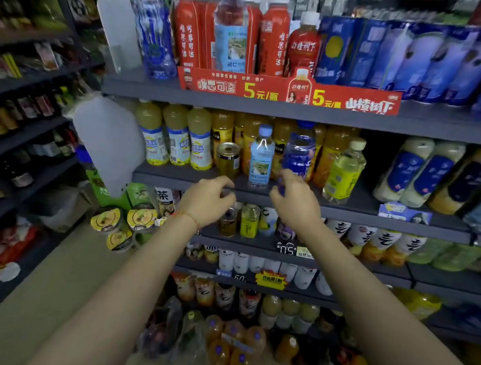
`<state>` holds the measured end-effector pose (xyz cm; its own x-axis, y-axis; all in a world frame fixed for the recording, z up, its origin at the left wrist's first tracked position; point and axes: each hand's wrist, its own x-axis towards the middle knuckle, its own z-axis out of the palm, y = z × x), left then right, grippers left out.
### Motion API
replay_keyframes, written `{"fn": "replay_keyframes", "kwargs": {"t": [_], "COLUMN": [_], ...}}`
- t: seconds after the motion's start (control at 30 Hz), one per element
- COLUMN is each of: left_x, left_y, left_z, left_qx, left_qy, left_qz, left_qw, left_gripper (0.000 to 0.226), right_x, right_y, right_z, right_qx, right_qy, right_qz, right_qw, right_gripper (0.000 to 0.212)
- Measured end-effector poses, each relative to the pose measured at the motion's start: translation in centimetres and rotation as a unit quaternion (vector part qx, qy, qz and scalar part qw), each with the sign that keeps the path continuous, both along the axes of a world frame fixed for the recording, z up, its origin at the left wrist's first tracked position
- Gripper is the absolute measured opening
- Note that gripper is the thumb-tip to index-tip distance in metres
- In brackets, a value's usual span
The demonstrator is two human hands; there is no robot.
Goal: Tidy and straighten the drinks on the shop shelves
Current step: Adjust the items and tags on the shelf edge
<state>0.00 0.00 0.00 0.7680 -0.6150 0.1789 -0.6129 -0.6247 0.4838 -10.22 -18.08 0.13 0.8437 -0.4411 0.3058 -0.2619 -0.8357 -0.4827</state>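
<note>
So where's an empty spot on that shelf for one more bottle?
Bare dark shelf shows between the tilted yellow-green bottle and the white bottles with blue labels. Left of there it's crowded, around the small clear water bottle and gold-topped can.

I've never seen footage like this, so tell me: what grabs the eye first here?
Two bare arms reach in from below, the left hand and right hand loosely curled, holding nothing, before the middle shelf. Between them stands a small clear water bottle with a pale blue label. Above, a red price banner runs along the top shelf edge.
</note>
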Motion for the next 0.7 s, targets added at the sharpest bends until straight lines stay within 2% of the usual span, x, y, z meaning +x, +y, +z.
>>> {"fn": "replay_keyframes", "kwargs": {"t": [0.13,0.23,0.3,0.43,0.57,0.63,0.7], "left_x": [4.5,7.3,8.5,9.6,8.4,7.5,6.3], "left_y": [-0.3,-0.7,-0.9,-1.4,-1.7,-1.9,-2.2], "left_z": [-1.8,-3.1,-3.8,-4.7,-5.3,-5.9,-6.4], "left_qx": [-0.068,-0.131,-0.148,-0.188,-0.257,-0.314,-0.356], "left_qy": [0.116,0.168,0.203,0.297,0.377,0.412,0.465], "left_qz": [-0.019,-0.049,-0.059,-0.065,-0.042,-0.008,0.004], "left_qw": [0.991,0.976,0.966,0.934,0.889,0.855,0.81], "left_gripper": [0.024,0.017,0.014,0.015,0.017,0.017,0.027], "right_x": [6.3,10.6,12.1,12.5,9.7,7.6,5.8], "right_y": [0.1,0.1,0.3,0.2,1.8,3.1,3.9], "right_z": [-0.9,-2.0,-2.7,-3.8,-3.5,-3.4,-3.5], "right_qx": [0.081,0.165,0.188,0.175,0.242,0.287,0.316], "right_qy": [-0.012,-0.017,-0.041,-0.12,-0.158,-0.169,-0.141], "right_qz": [-0.069,-0.132,-0.182,-0.214,-0.155,-0.123,-0.098], "right_qw": [0.994,0.977,0.964,0.953,0.945,0.935,0.933], "right_gripper": [0.051,0.063,0.068,0.058,0.043,0.034,0.03]}}
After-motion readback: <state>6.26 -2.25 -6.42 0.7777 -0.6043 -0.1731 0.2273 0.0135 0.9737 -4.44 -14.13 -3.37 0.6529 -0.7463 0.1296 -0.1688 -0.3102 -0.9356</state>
